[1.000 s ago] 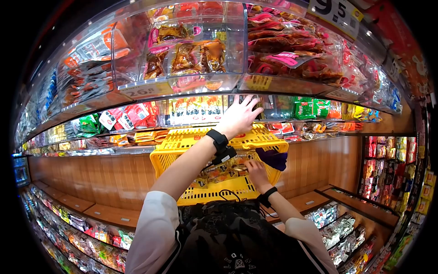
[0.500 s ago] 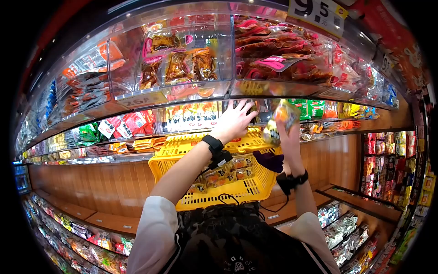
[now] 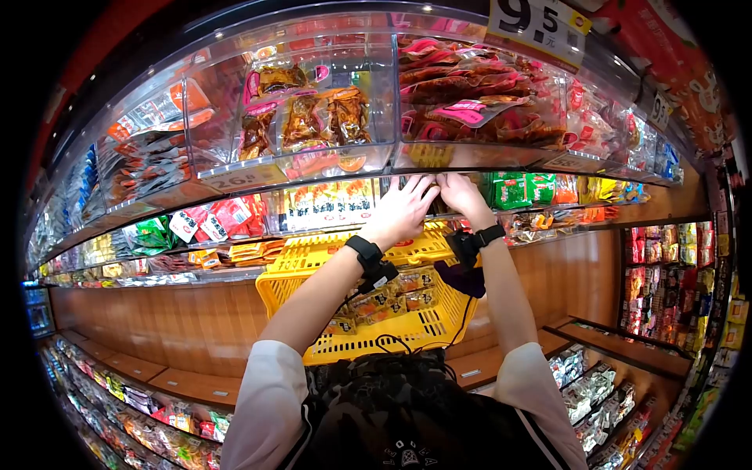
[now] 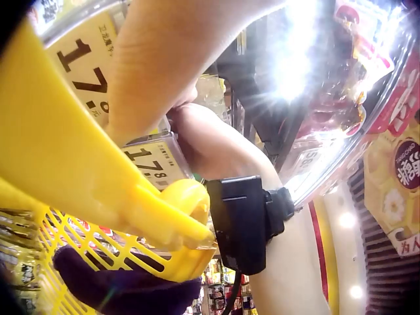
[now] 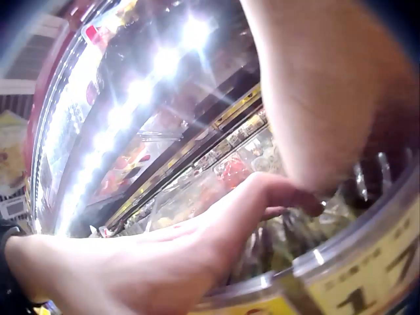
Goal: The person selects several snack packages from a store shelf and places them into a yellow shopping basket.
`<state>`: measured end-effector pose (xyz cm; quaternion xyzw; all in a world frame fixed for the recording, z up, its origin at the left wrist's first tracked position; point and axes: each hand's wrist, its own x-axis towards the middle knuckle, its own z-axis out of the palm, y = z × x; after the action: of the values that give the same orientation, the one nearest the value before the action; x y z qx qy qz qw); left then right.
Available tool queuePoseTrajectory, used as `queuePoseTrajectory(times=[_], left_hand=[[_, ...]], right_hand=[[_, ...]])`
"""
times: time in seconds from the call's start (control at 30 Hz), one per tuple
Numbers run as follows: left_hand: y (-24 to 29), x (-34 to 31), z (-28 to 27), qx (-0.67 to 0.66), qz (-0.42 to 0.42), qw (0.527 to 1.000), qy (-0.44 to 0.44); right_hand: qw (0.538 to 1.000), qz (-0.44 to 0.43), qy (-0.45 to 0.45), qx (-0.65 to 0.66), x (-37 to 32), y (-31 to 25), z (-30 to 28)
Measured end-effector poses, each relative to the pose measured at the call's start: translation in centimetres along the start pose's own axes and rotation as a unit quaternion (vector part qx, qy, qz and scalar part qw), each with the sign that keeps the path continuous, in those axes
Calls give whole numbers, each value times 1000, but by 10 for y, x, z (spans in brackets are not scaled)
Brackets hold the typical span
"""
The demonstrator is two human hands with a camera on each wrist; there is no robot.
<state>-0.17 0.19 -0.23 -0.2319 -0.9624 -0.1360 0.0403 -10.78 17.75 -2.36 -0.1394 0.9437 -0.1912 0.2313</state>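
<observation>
Both hands reach into a clear shelf bin under the upper ledge. My left hand (image 3: 401, 211) lies over the bin's front with fingers extended inward. In the right wrist view the left hand (image 5: 216, 230) touches clear-wrapped packets (image 5: 269, 246). Close beside it, my right hand (image 3: 466, 196) has its fingertips hidden in the bin, and I cannot tell whether it holds a packet. Below the hands is a yellow shopping basket (image 3: 313, 254) with several clear packets (image 3: 388, 301) inside. Dark purple cloth (image 3: 460, 276) hangs at its right side.
Overhead, a clear bin front (image 3: 368, 157) holds sauce-coated snack packs (image 3: 305, 117). Price tags reading 17.8 (image 4: 154, 161) line the bin edge. Green packets (image 3: 525, 188) lie to the right, red and white ones (image 3: 219, 213) to the left. Wooden panelling (image 3: 172, 321) stands below.
My right hand rose from the basket with a yellowish packet and moved to the bin beside the left hand. That packet is now out of sight. The left hand stayed at the bin.
</observation>
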Motion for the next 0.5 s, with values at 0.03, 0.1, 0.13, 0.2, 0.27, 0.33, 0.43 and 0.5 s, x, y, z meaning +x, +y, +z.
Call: queuePoseTrajectory(times=[0.03, 0.1, 0.13, 0.2, 0.27, 0.33, 0.43, 0.5], left_hand=[[0, 0, 0, 0, 1, 1000, 8], [0, 0, -3, -2, -3, 1000, 2], [1, -1, -6, -4, -2, 1000, 2], [2, -1, -10, -12, 10, 1000, 4], [3, -2, -8, -13, 10, 1000, 2], [1, -1, -6, -1, 25, 1000, 17], [1, -1, -8, -4, 26, 1000, 2], [0, 0, -5, 1, 24, 1000, -2]], right_hand=[[999, -28, -26, 26, -8, -3, -8], [997, -51, -30, 46, -10, 3, -7], [995, -74, -32, 66, -11, 5, -7], [997, -43, -34, 58, -12, 9, -6], [997, -24, -8, 75, -16, 11, -2], [997, -40, -10, 71, -18, 13, -8], [987, -156, -19, 28, -23, 15, -17], [990, -105, -21, 88, -27, 17, -16]])
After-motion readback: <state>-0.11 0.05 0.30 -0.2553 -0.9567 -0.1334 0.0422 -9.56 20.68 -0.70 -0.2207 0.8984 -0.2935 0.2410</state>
